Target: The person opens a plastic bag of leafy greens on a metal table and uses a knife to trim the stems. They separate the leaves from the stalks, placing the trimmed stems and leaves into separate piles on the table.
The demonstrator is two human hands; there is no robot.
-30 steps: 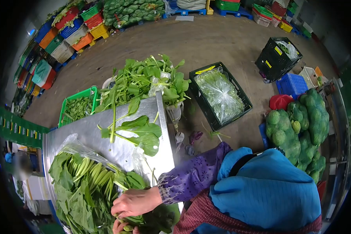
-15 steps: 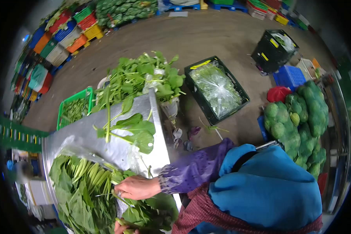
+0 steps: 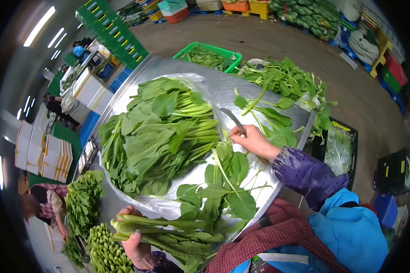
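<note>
My left hand (image 3: 139,248) is closed around the pale stem ends of a bunch of leafy greens (image 3: 177,230), whose leaves trail to the right over the table's near edge. My right hand (image 3: 256,142) grips a small knife (image 3: 233,119), its dark narrow blade pointing up and left. To the left of that hand lies a large pile of leafy greens (image 3: 155,132), stems facing right, on a clear plastic sheet (image 3: 148,202). Loose leaves and trimmed stalks (image 3: 241,204) are scattered between my hands on the metal table (image 3: 161,68).
Loose greens (image 3: 291,86) heap up at the table's far corner, beside a green crate (image 3: 239,59) of cut stalks. A black crate (image 3: 353,157) with bagged greens is on the floor at right. Another person (image 3: 50,204) handles greens (image 3: 84,200) at left, near stacked bunches (image 3: 107,250).
My view has swung left, bringing the other person and stacked bunches into sight. My left hand now shows fully with its bunch; the right has moved away from the stems with the knife.
</note>
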